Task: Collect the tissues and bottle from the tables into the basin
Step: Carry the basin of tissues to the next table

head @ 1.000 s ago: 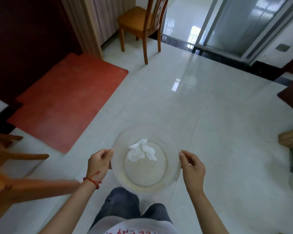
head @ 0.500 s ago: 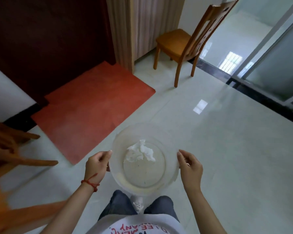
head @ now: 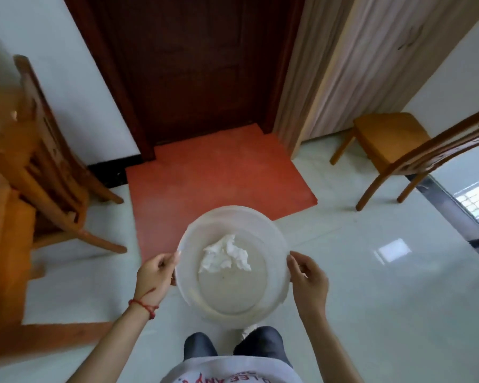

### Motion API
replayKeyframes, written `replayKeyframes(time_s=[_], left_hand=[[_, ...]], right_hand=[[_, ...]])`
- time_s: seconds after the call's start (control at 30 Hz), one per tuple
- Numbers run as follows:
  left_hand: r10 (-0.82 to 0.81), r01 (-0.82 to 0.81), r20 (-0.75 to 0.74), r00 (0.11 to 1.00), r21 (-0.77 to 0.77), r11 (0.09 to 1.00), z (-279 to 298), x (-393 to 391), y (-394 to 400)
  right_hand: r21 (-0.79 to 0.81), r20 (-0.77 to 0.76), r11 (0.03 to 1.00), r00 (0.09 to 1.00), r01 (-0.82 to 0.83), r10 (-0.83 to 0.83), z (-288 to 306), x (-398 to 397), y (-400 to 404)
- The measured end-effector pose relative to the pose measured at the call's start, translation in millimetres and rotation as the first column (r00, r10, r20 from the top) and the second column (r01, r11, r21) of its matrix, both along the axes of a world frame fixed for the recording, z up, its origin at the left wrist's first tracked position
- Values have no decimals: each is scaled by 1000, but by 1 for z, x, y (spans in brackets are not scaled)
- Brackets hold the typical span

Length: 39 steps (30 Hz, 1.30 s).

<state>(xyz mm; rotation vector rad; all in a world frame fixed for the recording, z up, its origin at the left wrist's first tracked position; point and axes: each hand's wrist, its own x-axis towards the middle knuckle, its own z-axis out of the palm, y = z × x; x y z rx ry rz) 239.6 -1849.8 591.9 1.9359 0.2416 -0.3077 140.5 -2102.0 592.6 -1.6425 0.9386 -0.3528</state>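
Holding one basin (head: 277,297), one tissue (head: 226,254), two hands.

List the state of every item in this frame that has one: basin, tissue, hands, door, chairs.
Basin: held off the floor by its rim, upright, no bottle inside.
Tissue: crumpled, lying inside the basin.
Left hand: gripping the basin's left rim.
Right hand: gripping the right rim.
Door: closed.
Chair on the right: upright, seat bare.
Chair on the left: upright, blurred.
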Motion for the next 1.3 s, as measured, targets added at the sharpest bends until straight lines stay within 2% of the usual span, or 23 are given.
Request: replayKeyframes(time_s=[0.23, 0.43, 0.87, 1.07, 1.3], left_hand=[[220, -220, -5, 975, 12, 975, 1, 31, -16], [331, -331, -16, 943, 14, 944, -6, 77, -6], [545, -545, -32, 838, -20, 838, -8, 181, 42], [650, -651, -34, 759, -15, 759, -9, 191, 58], [818, -819, -37, 574, -15, 574, 1, 192, 60]], right_hand=[[-24, -5, 971, 971, -238, 238, 10, 90, -33], [-66, -14, 920, 922, -387, 387, 4, 169, -27], [-167, -34, 827, 842, -536, 539, -5, 333, 30], [-98, -46, 731, 736, -676, 675, -6, 385, 58], [-99, -46, 485, 491, -869, 870, 2, 447, 95]])
